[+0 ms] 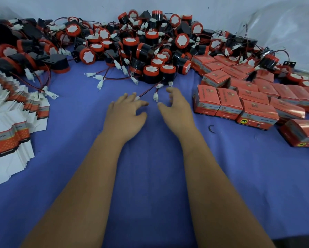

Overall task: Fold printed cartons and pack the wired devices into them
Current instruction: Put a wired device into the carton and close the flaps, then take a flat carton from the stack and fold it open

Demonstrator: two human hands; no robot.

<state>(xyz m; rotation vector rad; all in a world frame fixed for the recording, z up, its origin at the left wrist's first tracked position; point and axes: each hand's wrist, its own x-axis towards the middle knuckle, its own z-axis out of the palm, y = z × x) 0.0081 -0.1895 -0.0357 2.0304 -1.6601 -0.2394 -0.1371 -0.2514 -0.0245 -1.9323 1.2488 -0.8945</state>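
Two bare forearms reach forward over the blue cloth (150,176). Left of the heap of wired devices (132,51), flat printed cartons (10,129) lie stacked. The left hand (127,113), fingers loosely spread, touches a white connector (137,98); the right hand (177,108) hovers half-curled and empty. The nearest device (151,73) sits just beyond both, its wire running back toward them. Right of the heap lie folded cartons (239,97).

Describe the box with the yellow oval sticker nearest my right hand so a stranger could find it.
Start at the cluster of folded red boxes on the right of the blue cloth. In its front row, the box sits third from the left. Unlike the two beside it, it shows a yellow oval sticker.
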